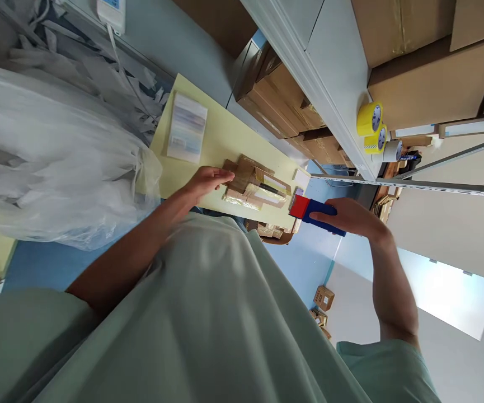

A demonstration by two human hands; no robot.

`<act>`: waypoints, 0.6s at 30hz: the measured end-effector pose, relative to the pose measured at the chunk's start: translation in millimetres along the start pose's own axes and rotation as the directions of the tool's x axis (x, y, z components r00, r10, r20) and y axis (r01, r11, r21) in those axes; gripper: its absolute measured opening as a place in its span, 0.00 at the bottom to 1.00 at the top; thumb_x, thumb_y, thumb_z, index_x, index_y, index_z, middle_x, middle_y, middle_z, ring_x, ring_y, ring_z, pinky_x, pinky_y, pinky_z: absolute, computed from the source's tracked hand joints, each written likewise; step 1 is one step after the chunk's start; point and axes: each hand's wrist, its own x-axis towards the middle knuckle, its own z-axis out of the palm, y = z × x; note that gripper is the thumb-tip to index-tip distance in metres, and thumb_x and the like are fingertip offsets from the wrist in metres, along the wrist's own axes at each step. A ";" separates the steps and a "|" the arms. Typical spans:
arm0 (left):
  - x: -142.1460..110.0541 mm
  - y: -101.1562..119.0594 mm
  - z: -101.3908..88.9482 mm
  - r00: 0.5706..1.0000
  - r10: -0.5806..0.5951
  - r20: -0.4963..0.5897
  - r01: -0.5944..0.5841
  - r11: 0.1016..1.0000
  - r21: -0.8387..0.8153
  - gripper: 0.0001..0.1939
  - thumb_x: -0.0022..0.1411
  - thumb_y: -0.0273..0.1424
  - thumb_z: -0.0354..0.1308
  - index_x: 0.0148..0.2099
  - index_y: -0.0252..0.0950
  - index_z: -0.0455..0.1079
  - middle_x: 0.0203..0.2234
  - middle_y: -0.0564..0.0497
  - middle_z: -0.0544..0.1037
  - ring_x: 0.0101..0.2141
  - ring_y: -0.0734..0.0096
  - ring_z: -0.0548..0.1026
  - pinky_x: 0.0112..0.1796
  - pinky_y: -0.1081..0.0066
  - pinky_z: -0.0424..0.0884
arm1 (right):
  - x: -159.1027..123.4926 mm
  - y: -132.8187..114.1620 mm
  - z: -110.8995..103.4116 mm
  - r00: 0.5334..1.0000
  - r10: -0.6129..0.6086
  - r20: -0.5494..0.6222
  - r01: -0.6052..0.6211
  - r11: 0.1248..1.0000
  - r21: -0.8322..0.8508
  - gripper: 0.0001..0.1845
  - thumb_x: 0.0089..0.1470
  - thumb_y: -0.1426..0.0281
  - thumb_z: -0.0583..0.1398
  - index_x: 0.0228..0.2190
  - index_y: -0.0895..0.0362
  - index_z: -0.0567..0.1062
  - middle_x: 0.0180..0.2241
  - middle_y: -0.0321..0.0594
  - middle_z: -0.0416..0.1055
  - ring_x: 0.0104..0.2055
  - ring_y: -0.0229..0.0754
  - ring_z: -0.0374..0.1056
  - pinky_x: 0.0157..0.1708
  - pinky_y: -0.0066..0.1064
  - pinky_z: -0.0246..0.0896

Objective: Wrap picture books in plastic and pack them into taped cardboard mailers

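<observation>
A small brown cardboard box [248, 173] lies on the pale yellow tabletop, with a white label and a dark strip on its right part. My left hand [208, 182] reaches to the left end of this box, thumb and fingers closed on the edge of a flap. Off the right end of the table, my right hand [348, 215] grips what looks like a tape dispenser [315, 214], with a dark blue handle and a red head. The head's tip, which has a thin pale edge, points toward the box. My fingers cover part of the handle.
A plastic-wrapped pack [187, 127] lies on the yellow table [220, 126]. A large translucent bag [57, 162] bulges at left. Cardboard boxes [283, 101] stand behind the table. Yellow tape rolls [369, 118] sit on a white shelf [334, 73] with a metal rail.
</observation>
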 end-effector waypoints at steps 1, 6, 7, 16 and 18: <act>7.3 -5.1 -5.5 1.000 -0.014 -0.007 0.014 1.000 0.000 0.31 0.43 0.55 0.83 0.38 0.35 0.85 0.36 0.44 0.87 0.33 0.67 0.74 0.30 0.69 0.64 | -1.3 0.3 -5.4 1.000 0.019 0.009 -0.019 1.000 0.006 0.40 0.59 0.27 0.60 0.28 0.52 0.74 0.23 0.38 0.77 0.25 0.43 0.72 0.26 0.34 0.54; 36.6 -22.2 1.8 0.999 -0.047 -0.016 0.047 0.999 -0.025 0.27 0.44 0.51 0.84 0.34 0.34 0.83 0.30 0.46 0.83 0.31 0.68 0.72 0.31 0.68 0.62 | 2.1 -13.4 -21.1 0.999 -0.029 -0.038 0.031 0.999 0.036 0.40 0.60 0.27 0.59 0.28 0.52 0.75 0.22 0.38 0.76 0.25 0.43 0.71 0.27 0.34 0.56; 41.7 -24.0 6.1 0.999 -0.050 -0.015 0.050 0.998 -0.031 0.26 0.45 0.50 0.84 0.34 0.34 0.83 0.28 0.47 0.81 0.30 0.69 0.70 0.31 0.67 0.61 | 3.9 -17.7 -22.1 0.997 -0.040 -0.065 0.042 0.999 0.022 0.40 0.60 0.27 0.58 0.28 0.52 0.74 0.22 0.38 0.76 0.25 0.44 0.71 0.27 0.34 0.56; 67.6 -44.9 23.3 0.995 -0.093 -0.020 0.094 0.995 0.034 0.22 0.49 0.46 0.80 0.26 0.37 0.75 0.16 0.58 0.59 0.25 0.72 0.59 0.31 0.67 0.55 | 20.7 -47.9 -20.5 0.993 -0.028 -0.118 0.022 0.999 -0.048 0.38 0.64 0.31 0.59 0.27 0.52 0.74 0.26 0.43 0.78 0.28 0.46 0.72 0.29 0.36 0.54; 68.7 -49.8 26.8 0.995 -0.093 -0.030 0.094 0.994 0.048 0.22 0.49 0.45 0.80 0.24 0.38 0.73 0.16 0.58 0.58 0.26 0.72 0.58 0.31 0.67 0.55 | 24.4 -48.7 -19.7 0.992 -0.036 -0.117 0.031 0.998 -0.047 0.38 0.64 0.31 0.59 0.27 0.52 0.74 0.26 0.43 0.78 0.28 0.45 0.71 0.29 0.35 0.53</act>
